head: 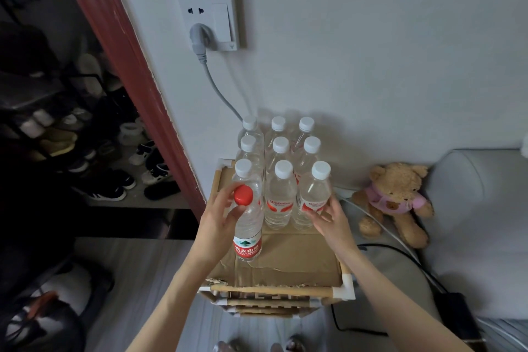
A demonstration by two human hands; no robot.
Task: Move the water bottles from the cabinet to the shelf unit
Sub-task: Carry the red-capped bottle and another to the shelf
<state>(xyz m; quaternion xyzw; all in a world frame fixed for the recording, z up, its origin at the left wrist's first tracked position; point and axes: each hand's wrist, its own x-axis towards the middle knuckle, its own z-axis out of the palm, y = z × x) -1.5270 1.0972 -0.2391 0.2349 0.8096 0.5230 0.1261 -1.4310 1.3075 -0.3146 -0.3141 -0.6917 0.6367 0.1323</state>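
One red-capped bottle (248,226) pinched near its cap by the left hand (218,221), right hand (331,220) spread against a white-capped bottle (314,197).

White-capped bottles (281,180) crowd the shelf top's (300,260) rear; front cardboard lies bare

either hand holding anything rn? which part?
Left hand grips the red-capped bottle at its neck and shoulder, just under the cap. Right hand touches a white-capped bottle low down; a grip cannot be told.

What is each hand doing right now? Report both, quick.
Left hand: closed on the neck of the red-capped bottle.
Right hand: open, fingers at the front right white-capped bottle, not gripping it.
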